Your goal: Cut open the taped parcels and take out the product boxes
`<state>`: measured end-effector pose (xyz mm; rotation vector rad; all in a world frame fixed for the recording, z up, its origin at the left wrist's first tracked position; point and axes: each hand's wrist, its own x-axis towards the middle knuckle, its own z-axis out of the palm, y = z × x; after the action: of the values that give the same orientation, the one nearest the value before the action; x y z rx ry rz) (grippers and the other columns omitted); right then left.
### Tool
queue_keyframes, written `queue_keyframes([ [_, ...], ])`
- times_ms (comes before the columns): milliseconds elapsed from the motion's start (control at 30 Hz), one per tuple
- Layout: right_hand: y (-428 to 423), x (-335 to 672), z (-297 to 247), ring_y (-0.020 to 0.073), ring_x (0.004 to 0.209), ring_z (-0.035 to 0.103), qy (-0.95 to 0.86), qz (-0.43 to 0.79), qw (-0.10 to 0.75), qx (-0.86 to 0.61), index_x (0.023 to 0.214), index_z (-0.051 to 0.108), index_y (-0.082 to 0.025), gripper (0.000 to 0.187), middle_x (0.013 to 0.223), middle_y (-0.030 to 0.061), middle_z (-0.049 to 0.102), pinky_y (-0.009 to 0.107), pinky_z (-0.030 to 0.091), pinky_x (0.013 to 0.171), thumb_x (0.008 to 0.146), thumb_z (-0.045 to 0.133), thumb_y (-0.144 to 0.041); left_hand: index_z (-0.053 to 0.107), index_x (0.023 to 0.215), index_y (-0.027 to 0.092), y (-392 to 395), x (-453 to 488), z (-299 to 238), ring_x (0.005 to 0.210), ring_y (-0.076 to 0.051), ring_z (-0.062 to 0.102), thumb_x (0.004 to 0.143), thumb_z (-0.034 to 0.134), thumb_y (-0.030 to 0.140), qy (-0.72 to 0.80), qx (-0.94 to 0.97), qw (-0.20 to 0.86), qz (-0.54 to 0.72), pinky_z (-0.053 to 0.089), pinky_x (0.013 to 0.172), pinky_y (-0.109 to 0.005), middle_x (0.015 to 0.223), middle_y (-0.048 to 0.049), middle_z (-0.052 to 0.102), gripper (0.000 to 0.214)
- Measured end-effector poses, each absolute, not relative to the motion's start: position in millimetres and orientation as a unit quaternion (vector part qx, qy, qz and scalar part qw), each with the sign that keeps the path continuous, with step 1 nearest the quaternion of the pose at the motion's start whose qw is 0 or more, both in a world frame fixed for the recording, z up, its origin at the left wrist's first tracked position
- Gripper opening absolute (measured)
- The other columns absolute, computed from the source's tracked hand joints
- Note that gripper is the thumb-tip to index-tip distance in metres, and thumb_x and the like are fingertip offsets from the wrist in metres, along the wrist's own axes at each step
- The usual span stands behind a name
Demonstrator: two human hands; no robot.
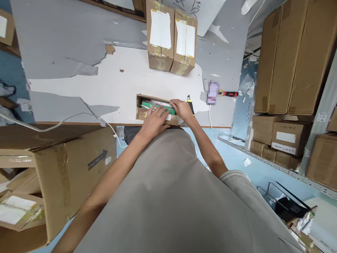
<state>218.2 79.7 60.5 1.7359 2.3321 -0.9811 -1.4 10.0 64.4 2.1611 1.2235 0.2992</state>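
Observation:
A small open cardboard box (141,111) lies at the near edge of the worn table (105,84). Inside it lies a green and white packet (154,104). My left hand (154,118) rests flat on the packet, fingers stretched out and pointing left. My right hand (181,109) curls over the box's right end, its fingers bent onto the end of the packet and the box edge. Just right of that hand lies a black and yellow utility knife (190,104).
Two taped cardboard parcels (171,38) stand at the table's far side. A phone (212,92) on a white cable and a red-handled tool (229,93) lie to the right. A big open carton (52,182) stands at my left, shelves of cartons (289,70) at my right.

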Motion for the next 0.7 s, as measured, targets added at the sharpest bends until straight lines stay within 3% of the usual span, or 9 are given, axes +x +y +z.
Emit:
queue_keyframes([
  [133, 91, 207, 63, 0.0257, 0.122, 0.078, 0.751, -0.319, 0.045, 0.577, 0.137, 0.079, -0.02, 0.042, 0.14, 0.0127, 0.086, 0.03, 0.049, 0.104, 0.133, 0.042, -0.038, 0.077, 0.141, 0.004, 29, 31, 51, 0.137, -0.049, 0.066, 0.095, 0.086, 0.026, 0.437, 0.852, 0.284, 0.048, 0.053, 0.12, -0.064, 0.137, -0.03, 0.076, 0.052],
  [267, 104, 200, 58, 0.0272, 0.12, 0.079, 0.724, -0.308, 0.061, 0.614, 0.138, 0.078, -0.02, 0.044, 0.139, 0.014, 0.086, 0.032, 0.049, 0.104, 0.133, 0.038, -0.038, 0.078, 0.123, 0.009, 36, 44, 45, 0.123, -0.044, 0.066, 0.103, 0.07, 0.015, 0.445, 0.86, 0.244, 0.054, 0.053, 0.105, -0.058, 0.124, -0.0276, 0.076, 0.022],
  [367, 116, 200, 56, 0.0288, 0.122, 0.08, 0.709, -0.297, 0.069, 0.635, 0.14, 0.078, -0.018, 0.048, 0.137, 0.0154, 0.087, 0.033, 0.05, 0.104, 0.134, 0.035, -0.04, 0.077, 0.112, 0.014, 35, 45, 53, 0.118, -0.04, 0.068, 0.114, 0.05, 0.009, 0.451, 0.86, 0.229, 0.07, 0.053, 0.103, -0.055, 0.116, -0.0233, 0.076, 0.028],
  [500, 125, 203, 61, 0.0286, 0.127, 0.081, 0.726, -0.291, 0.09, 0.617, 0.143, 0.079, -0.019, 0.047, 0.14, 0.0149, 0.087, 0.033, 0.051, 0.106, 0.133, 0.037, -0.038, 0.075, 0.121, 0.014, 27, 35, 67, 0.117, -0.038, 0.072, 0.117, 0.062, 0.023, 0.461, 0.843, 0.257, 0.101, 0.056, 0.103, -0.051, 0.118, -0.0211, 0.076, 0.016],
  [567, 125, 207, 65, 0.0291, 0.129, 0.081, 0.732, -0.288, 0.096, 0.61, 0.145, 0.079, -0.019, 0.045, 0.143, 0.0148, 0.086, 0.033, 0.052, 0.107, 0.133, 0.039, -0.037, 0.073, 0.128, 0.016, 19, 22, 68, 0.117, -0.036, 0.074, 0.119, 0.064, 0.032, 0.482, 0.812, 0.299, 0.137, 0.059, 0.103, -0.048, 0.121, -0.0184, 0.076, 0.021],
  [700, 123, 217, 70, 0.0311, 0.13, 0.08, 0.731, -0.275, 0.105, 0.616, 0.146, 0.079, -0.021, 0.045, 0.147, 0.0141, 0.085, 0.035, 0.053, 0.11, 0.133, 0.04, -0.039, 0.072, 0.134, 0.018, 10, -14, 57, 0.12, -0.034, 0.075, 0.117, 0.057, 0.024, 0.573, 0.742, 0.323, 0.129, 0.064, 0.102, -0.047, 0.134, -0.0177, 0.074, 0.023],
])
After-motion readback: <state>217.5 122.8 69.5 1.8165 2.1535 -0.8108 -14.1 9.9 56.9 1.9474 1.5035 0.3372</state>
